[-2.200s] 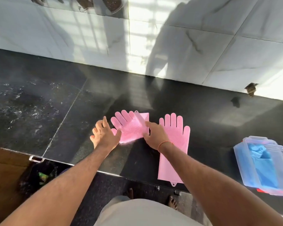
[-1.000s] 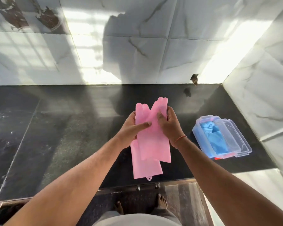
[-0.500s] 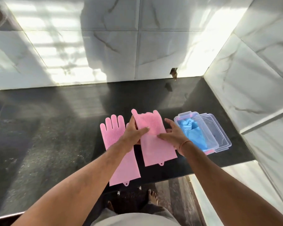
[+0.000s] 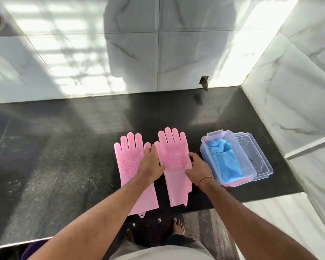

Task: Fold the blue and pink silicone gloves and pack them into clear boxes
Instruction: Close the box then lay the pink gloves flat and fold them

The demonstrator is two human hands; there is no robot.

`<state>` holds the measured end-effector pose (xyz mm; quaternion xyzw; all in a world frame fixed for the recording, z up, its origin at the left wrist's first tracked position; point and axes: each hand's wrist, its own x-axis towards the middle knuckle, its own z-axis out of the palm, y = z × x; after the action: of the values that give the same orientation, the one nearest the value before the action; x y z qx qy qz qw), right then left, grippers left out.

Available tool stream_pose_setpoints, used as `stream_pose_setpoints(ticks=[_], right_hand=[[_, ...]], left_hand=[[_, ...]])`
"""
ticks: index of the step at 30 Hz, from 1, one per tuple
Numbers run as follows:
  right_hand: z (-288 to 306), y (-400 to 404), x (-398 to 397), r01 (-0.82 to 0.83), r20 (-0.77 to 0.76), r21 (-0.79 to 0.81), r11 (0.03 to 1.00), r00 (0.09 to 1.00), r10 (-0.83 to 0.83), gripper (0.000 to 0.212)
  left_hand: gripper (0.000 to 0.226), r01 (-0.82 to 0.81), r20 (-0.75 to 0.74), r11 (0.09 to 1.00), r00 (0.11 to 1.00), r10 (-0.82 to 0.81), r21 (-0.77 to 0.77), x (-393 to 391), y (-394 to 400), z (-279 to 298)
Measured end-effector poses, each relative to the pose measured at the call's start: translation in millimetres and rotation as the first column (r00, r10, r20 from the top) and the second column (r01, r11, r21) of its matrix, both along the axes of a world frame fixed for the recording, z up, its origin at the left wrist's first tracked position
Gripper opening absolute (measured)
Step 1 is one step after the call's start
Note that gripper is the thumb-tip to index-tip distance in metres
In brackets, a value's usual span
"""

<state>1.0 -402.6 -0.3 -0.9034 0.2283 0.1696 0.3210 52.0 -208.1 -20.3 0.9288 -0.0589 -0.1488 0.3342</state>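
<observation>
Two pink silicone gloves lie flat and side by side on the dark stone counter, fingers pointing to the far wall, cuffs toward the near edge. The left pink glove reaches all the way to the counter's near edge, its small hanging tab poking just past it. The right pink glove lies a little farther in, bristled palm up, with a narrow strip of bare counter between the two.

The left hand rests in that gap, palm down, fingers together and laid against the inner edge of the right pink glove near its thumb; it overlaps the edge of the left pink glove as well. The right hand rests palm down at the outer edge of the same glove, fingers loosely spread and touching the silicone at the wrist area. Neither hand is gripping or pinching; both lie flat on the material. A thin orange thread circles the right wrist.

Just to the right of the right hand sits a stack of clear boxes. The top one holds folded blue gloves, and a red strip shows at its near bottom edge. White marble tiles cover the far wall and right wall. Bare feet show on the floor below the counter's near edge.
</observation>
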Motion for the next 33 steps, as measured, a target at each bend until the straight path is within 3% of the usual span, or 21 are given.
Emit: stream_pose_setpoints(ticks=[7, 16, 22, 27, 33], right_hand=[[-1.8, 4.1, -10.6, -0.032, 0.046, -0.103, 0.994, 0.998, 0.037, 0.058], [-4.5, 0.3, -56.7, -0.039, -0.045, -0.201, 0.979, 0.999, 0.03, 0.077], [-5.8, -10.7, -91.0, 0.038, -0.056, -0.174, 0.984, 0.997, -0.048, 0.052], [-7.1, -18.0, -103.8, 0.065, -0.028, -0.169, 0.983, 0.997, -0.07, 0.042], [-15.1, -11.8, -107.3, 0.084, -0.006, 0.012, 0.996, 0.996, -0.084, 0.025]], left_hand=[[0.093, 0.018, 0.008, 1.0, 1.0, -0.018, 0.023, -5.8, -1.5, 1.0], [0.059, 0.1, 0.159, 0.995, 0.982, -0.103, 0.029, 10.4, -24.0, 21.0], [0.043, 0.09, 0.217, 0.989, 0.969, -0.115, 0.121, 24.2, -77.8, 23.7], [0.066, 0.122, 0.128, 0.94, 0.977, -0.17, 0.32, 30.6, -105.8, 10.9], [0.041, 0.141, 0.087, 0.938, 0.98, -0.177, 0.317, 35.1, -109.4, 12.0]])
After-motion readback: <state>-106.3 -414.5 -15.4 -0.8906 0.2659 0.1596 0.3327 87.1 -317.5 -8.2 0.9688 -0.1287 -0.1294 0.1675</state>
